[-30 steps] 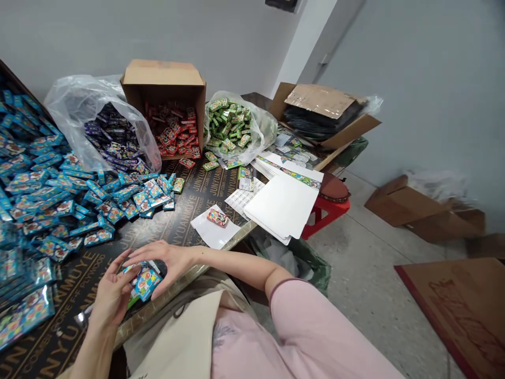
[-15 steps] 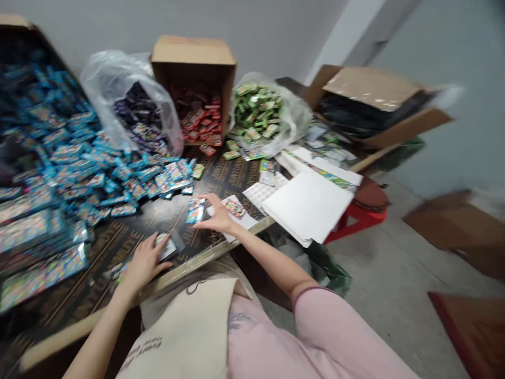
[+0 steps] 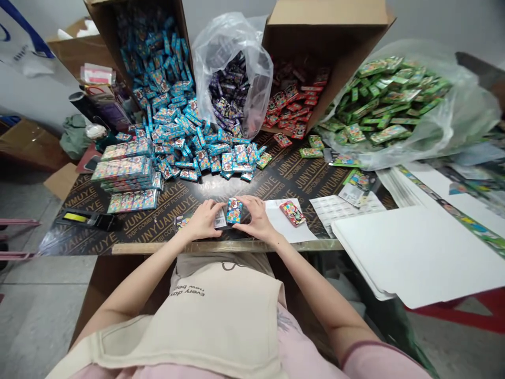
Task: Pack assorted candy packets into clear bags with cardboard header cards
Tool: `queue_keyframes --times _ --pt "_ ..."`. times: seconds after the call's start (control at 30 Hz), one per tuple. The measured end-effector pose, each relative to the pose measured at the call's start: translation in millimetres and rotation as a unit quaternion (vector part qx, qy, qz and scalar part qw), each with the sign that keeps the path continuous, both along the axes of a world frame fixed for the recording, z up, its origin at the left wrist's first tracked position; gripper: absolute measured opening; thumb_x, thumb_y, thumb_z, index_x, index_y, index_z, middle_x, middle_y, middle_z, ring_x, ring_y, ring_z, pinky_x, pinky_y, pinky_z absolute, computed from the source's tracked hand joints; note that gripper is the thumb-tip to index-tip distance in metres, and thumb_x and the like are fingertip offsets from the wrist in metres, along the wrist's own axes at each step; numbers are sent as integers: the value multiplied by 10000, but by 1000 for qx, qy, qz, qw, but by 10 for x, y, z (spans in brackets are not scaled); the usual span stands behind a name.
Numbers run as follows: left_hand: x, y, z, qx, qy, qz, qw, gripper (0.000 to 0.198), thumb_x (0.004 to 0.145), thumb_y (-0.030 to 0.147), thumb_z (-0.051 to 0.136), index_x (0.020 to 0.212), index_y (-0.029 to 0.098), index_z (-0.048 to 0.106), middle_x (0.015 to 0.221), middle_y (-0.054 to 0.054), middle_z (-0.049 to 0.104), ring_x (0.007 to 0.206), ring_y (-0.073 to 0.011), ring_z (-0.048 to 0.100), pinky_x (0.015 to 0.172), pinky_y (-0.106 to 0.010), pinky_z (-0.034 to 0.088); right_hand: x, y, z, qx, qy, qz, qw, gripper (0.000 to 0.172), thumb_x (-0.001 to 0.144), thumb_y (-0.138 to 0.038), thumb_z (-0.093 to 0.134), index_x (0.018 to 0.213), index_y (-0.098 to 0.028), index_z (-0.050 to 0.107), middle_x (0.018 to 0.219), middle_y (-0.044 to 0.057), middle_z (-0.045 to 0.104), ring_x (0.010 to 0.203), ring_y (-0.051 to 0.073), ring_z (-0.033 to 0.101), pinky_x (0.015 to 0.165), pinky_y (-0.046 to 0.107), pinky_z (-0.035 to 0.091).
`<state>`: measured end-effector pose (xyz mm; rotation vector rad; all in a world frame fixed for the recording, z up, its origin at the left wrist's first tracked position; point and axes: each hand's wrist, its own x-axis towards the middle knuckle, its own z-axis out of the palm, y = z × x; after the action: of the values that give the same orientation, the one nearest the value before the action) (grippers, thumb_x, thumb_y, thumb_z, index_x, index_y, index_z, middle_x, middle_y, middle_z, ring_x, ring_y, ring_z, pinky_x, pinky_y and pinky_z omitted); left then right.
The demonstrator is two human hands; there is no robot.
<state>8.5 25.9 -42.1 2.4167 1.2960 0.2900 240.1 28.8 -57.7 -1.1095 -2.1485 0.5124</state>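
Note:
Both hands meet over the table's near edge. My left hand [image 3: 203,221] and my right hand [image 3: 256,218] pinch a small blue printed pack [image 3: 234,210] upright between their fingertips. Just left of my left hand lies another pack [image 3: 183,221], partly hidden, with a small white label [image 3: 220,221] beside it. To the right of my right hand, a red-and-pink pack [image 3: 292,213] rests on a white paper sheet [image 3: 286,223]. A large heap of loose blue packs [image 3: 189,142] spills from a cardboard box [image 3: 106,31], with neat stacks of packs [image 3: 126,171] to its left.
Dark plywood tabletop [image 3: 300,176] bears repeated gold lettering. Purple packs fill a plastic bag [image 3: 232,68], red packs a cardboard box [image 3: 335,31], and green packs another bag [image 3: 445,121]. White boards [image 3: 414,252] lie at right; a black object [image 3: 87,220] sits at left.
My view has swung left and now faces the table squarely. My hands have moved from apart on the tabletop to together, both holding the blue pack.

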Motion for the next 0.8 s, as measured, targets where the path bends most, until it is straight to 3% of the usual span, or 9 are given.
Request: queue_keyframes --times 0.23,0.4,0.53,0.6,0.73,0.8 --pt "-106 -48 -13 9 -100 40 994 1000 591 269 734 1461 188 245 1291 -128 498 1169 -295 491 1023 -443 387 -55 -30 23 -1 38 45 998 740 660 -415 760 1307 -244 444 1230 96 593 1160 296 534 995 460 345" --pt "-103 -68 -35 11 -109 22 994 1050 590 266 754 1480 186 203 1342 -139 508 1191 -304 509 1068 -470 347 -31 57 1 -29 33 101 994 821 680 -546 731 1366 -246 394 1314 111 553 1249 311 482 1061 501 291" --pt "-126 -69 -30 7 -127 71 989 1051 600 282 765 1483 190 204 1319 -138 523 1184 -307 524 1026 -462 397 -50 20 5 -4 44 12 999 930 709 -618 684 1454 -237 278 1348 126 535 1331 325 395 1103 526 223" --pt "-137 -69 -28 9 -133 84 988 1063 598 284 771 1487 198 195 1320 -134 521 1184 -305 524 1020 -459 403 -106 -50 18 1 49 -4 999 803 807 -577 597 1460 -241 273 1249 104 613 1299 301 432 1113 523 185" --pt "-131 -68 -47 14 -131 71 989 1041 617 289 761 1485 198 196 1318 -130 522 1174 -292 523 1016 -448 405 -186 -12 7 -6 15 88 996 550 917 -472 461 1416 -263 363 1207 70 655 1242 260 491 1122 516 136" --pt "-126 -54 -71 12 -124 72 990 1019 623 290 755 1478 193 211 1329 -132 512 1181 -289 512 1018 -444 401 -114 229 -25 10 16 16 1000 489 907 -454 472 1354 -256 452 1266 81 617 1229 263 497 1109 499 187"
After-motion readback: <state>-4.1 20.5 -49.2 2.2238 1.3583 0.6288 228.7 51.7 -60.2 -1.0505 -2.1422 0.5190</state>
